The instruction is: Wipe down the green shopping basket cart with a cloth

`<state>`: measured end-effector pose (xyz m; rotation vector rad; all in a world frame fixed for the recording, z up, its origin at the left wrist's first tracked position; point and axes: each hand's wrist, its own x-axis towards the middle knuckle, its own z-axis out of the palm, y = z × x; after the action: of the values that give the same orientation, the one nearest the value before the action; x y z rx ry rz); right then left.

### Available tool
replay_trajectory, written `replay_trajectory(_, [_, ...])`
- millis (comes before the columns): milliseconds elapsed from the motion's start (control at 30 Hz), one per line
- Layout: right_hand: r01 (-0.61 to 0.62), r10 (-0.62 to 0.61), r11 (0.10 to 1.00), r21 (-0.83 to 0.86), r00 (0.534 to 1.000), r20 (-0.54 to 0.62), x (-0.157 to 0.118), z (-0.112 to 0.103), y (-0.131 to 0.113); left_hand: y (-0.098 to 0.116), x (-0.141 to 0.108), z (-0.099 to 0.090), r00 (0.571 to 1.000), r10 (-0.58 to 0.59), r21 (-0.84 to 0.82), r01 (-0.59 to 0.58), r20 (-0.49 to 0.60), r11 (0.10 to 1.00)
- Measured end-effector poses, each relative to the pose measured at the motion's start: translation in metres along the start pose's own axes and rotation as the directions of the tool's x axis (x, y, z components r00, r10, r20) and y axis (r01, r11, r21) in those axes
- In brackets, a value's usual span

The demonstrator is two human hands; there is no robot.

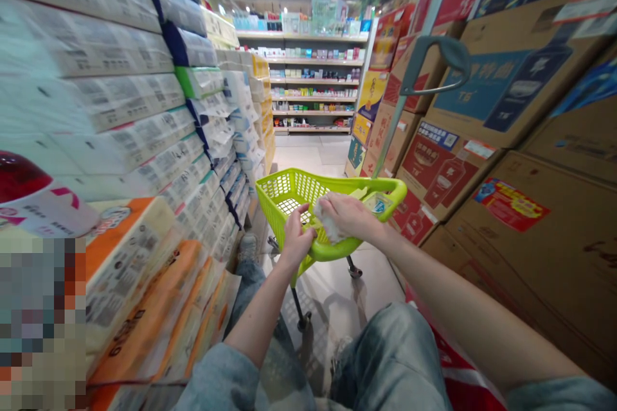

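A lime-green shopping cart [337, 249] with a lattice basket stands in front of me on dark casters. My right hand [348, 213] is closed on a crumpled white cloth or tissue [328, 221], which lies against the cart near its handle rim. Just to its left, my left hand [297, 236] is at the near left rim of the cart, its fingers bent; whether they grip the rim is hard to make out. A small label panel [378, 203] sits on the cart, right of my right hand.
Stacked white packages [120, 103] line the left side, with orange packs [144, 314] and a red-capped bottle [48, 205] nearer. Cardboard cartons [486, 83] rise on the right, beside a pole with a grey handle [414, 67]. Stocked shelves [313, 81] stand at the aisle's end.
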<state>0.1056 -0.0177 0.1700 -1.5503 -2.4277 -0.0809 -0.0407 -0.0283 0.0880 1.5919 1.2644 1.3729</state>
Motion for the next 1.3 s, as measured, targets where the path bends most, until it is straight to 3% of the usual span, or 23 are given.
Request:
replay_trajectory(133, [0.150,-0.150,0.989,0.010,0.977,0.149,0.026,0.005,0.005,-0.001,-0.001,-0.006,1.000,0.018,0.000,-0.018,0.001,1.000])
replay_trajectory(233, [0.280,-0.275,0.960,0.028,0.911,0.308,0.038,0.018,0.004,-0.003,-0.002,-0.010,1.000,0.009,-0.012,-0.009,-0.005,1.000])
replay_trajectory(333, [0.349,-0.336,0.937,0.024,0.879,0.337,0.046,0.028,0.002,-0.004,-0.003,-0.016,1.000,-0.004,-0.017,0.004,-0.013,1.000])
replay_trajectory(400, [0.322,-0.298,0.946,-0.028,0.901,0.315,0.053,0.030,0.004,-0.004,-0.004,-0.020,1.000,-0.019,-0.016,0.019,-0.010,1.000])
replay_trajectory(467, [0.192,-0.159,0.980,-0.061,0.922,0.353,0.060,0.031,0.011,-0.003,-0.005,-0.025,0.999,-0.038,-0.008,0.038,-0.003,0.999])
replay_trajectory(567, [-0.035,0.064,0.997,-0.073,0.895,0.441,0.073,0.032,0.035,-0.002,-0.007,-0.031,0.998,-0.056,0.002,0.056,0.005,0.998])
replay_trajectory(700, [-0.168,0.228,0.970,-0.175,0.882,0.413,0.084,0.034,0.079,-0.002,-0.008,-0.036,0.998,-0.065,0.008,0.065,0.011,0.998])
replay_trajectory(833, [-0.155,0.235,0.963,-0.222,0.886,0.400,0.089,0.032,0.097,-0.002,-0.008,-0.037,0.998,-0.057,0.040,0.056,0.008,0.998])
replay_trajectory(933, [-0.086,0.178,0.968,-0.235,0.897,0.405,0.090,0.029,0.082,-0.001,-0.006,-0.037,0.999,-0.045,0.063,0.045,0.007,0.997])
replay_trajectory(1033, [0.047,0.044,0.981,-0.189,0.893,0.448,0.087,0.025,0.061,0.001,-0.006,-0.037,0.999,-0.048,0.071,0.047,0.010,0.996])
replay_trajectory(1133, [0.130,-0.063,0.985,-0.113,0.884,0.463,0.084,0.024,0.054,0.003,-0.005,-0.037,0.999,-0.037,0.095,0.035,0.016,0.995])
replay_trajectory(1200, [0.077,-0.040,0.995,-0.066,0.895,0.445,0.085,0.026,0.063,0.003,-0.004,-0.038,0.999,0.003,0.122,-0.009,0.048,0.993])
replay_trajectory(1300, [-0.092,0.110,0.994,-0.064,0.907,0.408,0.089,0.033,0.089,0.001,-0.002,-0.039,0.994,0.046,0.163,-0.062,0.100,0.985])
